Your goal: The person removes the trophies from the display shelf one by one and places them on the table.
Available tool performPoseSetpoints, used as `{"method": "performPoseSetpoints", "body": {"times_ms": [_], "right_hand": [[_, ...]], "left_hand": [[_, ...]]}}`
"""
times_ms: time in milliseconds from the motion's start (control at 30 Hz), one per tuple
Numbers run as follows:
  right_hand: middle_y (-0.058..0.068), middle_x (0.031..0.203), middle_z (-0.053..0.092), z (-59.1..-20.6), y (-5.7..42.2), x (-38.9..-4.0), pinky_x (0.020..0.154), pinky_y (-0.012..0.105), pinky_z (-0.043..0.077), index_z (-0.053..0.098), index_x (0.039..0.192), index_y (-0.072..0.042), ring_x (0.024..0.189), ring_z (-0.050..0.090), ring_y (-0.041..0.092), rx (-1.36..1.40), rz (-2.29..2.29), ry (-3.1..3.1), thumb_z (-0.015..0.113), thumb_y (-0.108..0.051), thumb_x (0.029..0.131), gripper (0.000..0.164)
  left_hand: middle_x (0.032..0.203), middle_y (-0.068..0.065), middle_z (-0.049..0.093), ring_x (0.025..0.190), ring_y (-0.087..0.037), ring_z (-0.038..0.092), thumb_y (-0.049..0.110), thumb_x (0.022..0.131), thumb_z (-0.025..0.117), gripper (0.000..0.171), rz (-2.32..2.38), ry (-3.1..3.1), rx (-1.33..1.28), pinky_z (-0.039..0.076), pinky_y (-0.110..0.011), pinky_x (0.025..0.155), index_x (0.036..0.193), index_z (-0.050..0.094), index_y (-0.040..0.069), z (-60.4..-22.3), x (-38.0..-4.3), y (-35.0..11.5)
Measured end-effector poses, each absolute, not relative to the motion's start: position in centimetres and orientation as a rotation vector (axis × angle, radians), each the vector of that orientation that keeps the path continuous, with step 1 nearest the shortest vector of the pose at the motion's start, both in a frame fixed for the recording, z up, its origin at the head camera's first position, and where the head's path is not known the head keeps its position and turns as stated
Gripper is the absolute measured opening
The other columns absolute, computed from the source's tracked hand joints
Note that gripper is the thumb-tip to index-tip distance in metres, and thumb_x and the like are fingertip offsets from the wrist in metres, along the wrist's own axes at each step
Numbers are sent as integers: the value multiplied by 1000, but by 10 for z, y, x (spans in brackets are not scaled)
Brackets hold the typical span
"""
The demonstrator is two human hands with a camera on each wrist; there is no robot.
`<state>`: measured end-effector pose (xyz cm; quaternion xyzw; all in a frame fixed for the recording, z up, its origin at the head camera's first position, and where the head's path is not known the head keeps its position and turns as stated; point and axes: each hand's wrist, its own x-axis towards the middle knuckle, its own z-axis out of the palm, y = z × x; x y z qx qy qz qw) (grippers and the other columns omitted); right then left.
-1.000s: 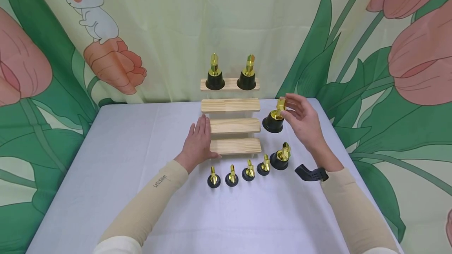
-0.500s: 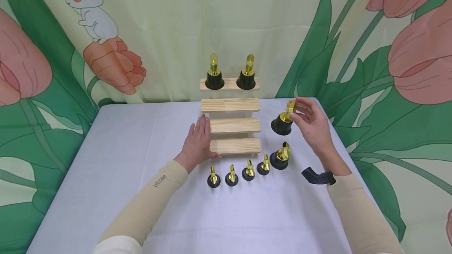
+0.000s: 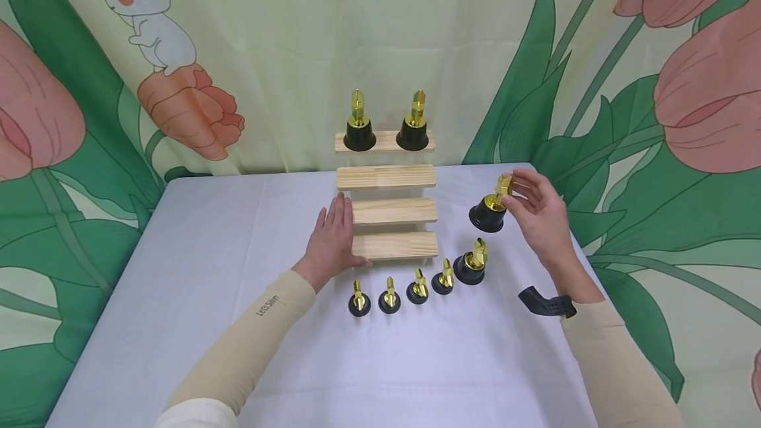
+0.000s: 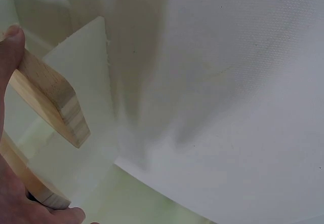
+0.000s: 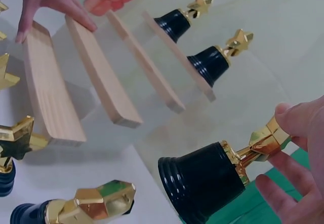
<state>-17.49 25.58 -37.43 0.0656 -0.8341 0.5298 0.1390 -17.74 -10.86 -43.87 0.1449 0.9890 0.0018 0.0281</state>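
Note:
My right hand (image 3: 538, 216) pinches the gold star of a star trophy (image 3: 489, 214) between thumb and fingers, to the right of the stepped wooden shelf (image 3: 392, 211). In the right wrist view this trophy (image 5: 202, 183) is tilted, its black base pointing down and left. My left hand (image 3: 333, 240) rests along the left ends of the lower planks, fingers straight and thumb spread. The left wrist view shows its thumb (image 4: 12, 41) on one plank (image 4: 53, 89) and fingers at another. Two star trophies (image 3: 359, 125) stand upright on the top plank.
In front of the shelf, several smaller star trophies (image 3: 389, 297) stand in a row, with a larger one (image 3: 471, 263) at its right end. A white cloth covers the table (image 3: 208, 269). A printed curtain (image 3: 285, 51) hangs right behind the shelf.
My right hand has moved right and slightly toward me with the star trophy, away from the shelf. The left hand stays at the planks.

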Motion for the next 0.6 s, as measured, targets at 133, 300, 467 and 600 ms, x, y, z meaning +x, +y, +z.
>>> {"method": "performPoseSetpoints", "body": {"times_ms": [133,300,467,600], "right_hand": [[8,143,56,-379,262,-174,100,9,44,46,144,-17,128,55,10,161,1535,-2411,65,-15,96,52],[7,143,56,-384,271,-171,98,8,44,46,144,-17,126,56,8,134,1511,-2396,65,-15,96,52],[5,141,57,-387,280,-166,96,7,45,47,143,-18,123,56,3,93,1507,-2373,64,-15,96,51],[5,141,57,-390,285,-161,95,6,45,47,143,-17,121,56,0,66,1511,-2380,64,-16,96,50]], "left_hand": [[165,-27,3,154,-36,11,72,69,75,139,10,3051,446,18,-49,124,156,2,-8,-439,-178,-109],[165,-26,2,154,-35,10,71,69,76,138,13,3043,443,17,-49,125,156,1,-8,-437,-178,-108],[165,-26,2,154,-36,10,71,69,76,139,16,3043,444,17,-49,125,156,1,-8,-438,-177,-108],[165,-26,1,155,-36,9,70,69,77,139,33,3043,438,16,-49,125,155,1,-8,-440,-178,-108]]}}
